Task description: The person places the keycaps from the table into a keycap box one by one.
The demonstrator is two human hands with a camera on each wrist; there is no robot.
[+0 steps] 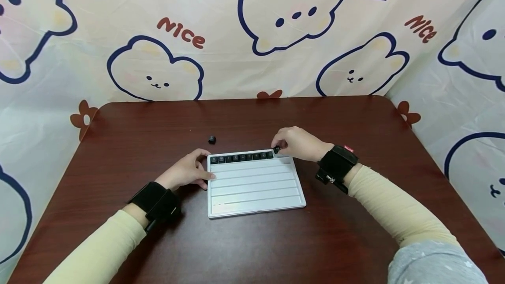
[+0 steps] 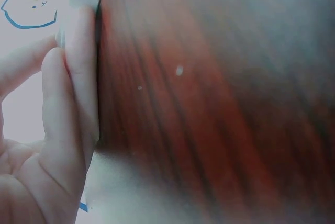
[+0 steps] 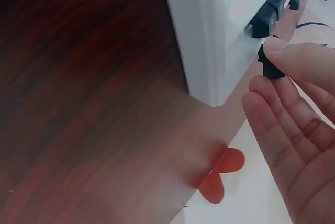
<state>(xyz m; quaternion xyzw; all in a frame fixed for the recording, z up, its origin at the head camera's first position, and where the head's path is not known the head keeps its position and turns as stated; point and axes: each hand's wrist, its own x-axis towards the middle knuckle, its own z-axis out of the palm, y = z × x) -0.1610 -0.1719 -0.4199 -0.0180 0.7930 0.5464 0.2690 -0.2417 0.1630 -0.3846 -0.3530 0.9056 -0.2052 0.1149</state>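
A white ridged tray [image 1: 252, 183] lies on the table, with a row of black keycaps [image 1: 241, 157] in its far slot. My left hand [image 1: 189, 171] grips the tray's left edge, the thumb on top and the other fingers at the side. At the far right corner, my right hand [image 1: 297, 143] pinches one black keycap [image 3: 272, 64] between thumb and fingers. In the right wrist view that keycap is just off the end of the row, apart from the last one. A loose black keycap [image 1: 211, 140] sits on the table beyond the tray.
The dark brown wooden table [image 1: 252, 249] ends at a cloth backdrop [image 1: 225, 69] with cartoon figures, which hangs behind and at both sides. Black straps circle the left wrist [image 1: 154, 203] and the right wrist [image 1: 336, 166].
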